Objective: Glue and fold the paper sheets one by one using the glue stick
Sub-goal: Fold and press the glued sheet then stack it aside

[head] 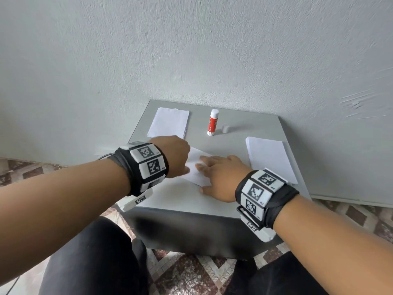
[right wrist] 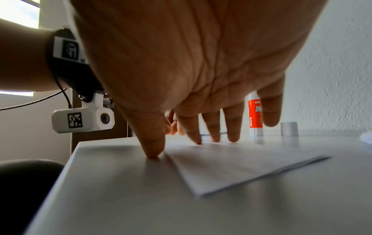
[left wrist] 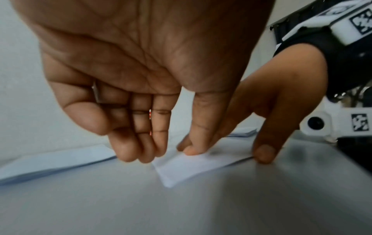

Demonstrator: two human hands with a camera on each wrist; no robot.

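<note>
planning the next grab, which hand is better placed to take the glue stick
Right. The right hand lies flat on the folded sheet, nearer the uncapped glue stick; the left hand is farther left.

This looks like a room in a home rather than a workshop or lab. A small grey table (head: 282,133) stands against a rough, pale plastered wall (head: 191,50) filling the upper frame. A patterned brown and cream floor (head: 191,271) shows along the bottom, and a bright window (right wrist: 19,12) sits at upper left.
</note>
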